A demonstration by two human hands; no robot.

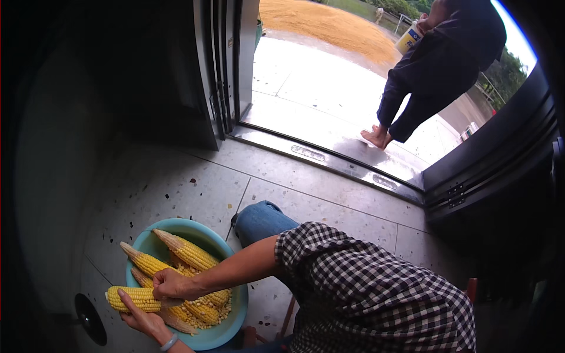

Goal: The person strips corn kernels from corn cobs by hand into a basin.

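My left hand, with a pale bracelet at the wrist, holds a yellow corn cob from below, its thumb lying along the kernels. Curled against the upper side of that cob near its tapered end is my right hand; its palm side is hidden. Under both hands stands a light turquoise basin on the floor. In it lie several more corn cobs with pale, bare tips, among loose kernels.
A dark round object is on the tiled floor, left of the basin. Beyond a metal door sill, a barefoot person in dark clothes holds a plastic bucket. Outside, orange-yellow grain-like material is spread out.
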